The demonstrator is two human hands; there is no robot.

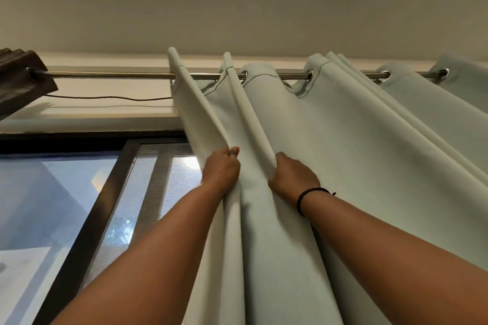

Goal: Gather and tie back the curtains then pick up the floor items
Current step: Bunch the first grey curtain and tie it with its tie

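A pale grey-green curtain (343,153) hangs by metal eyelets from a steel rod (118,75) high above me. My left hand (221,170) grips the curtain's leftmost fold, fingers curled round the fabric edge. My right hand (293,178), a black band on its wrist, grips the second fold just to the right. Both arms reach upward. The curtain covers the right side of the window; its folds bunch between my hands. No floor items are in view.
A dark-framed window (79,206) with a mesh screen (148,192) is exposed at the left. A dark wooden bracket (21,74) holds the rod's left end, with a thin wire (105,97) running below. The ceiling and wall are above.
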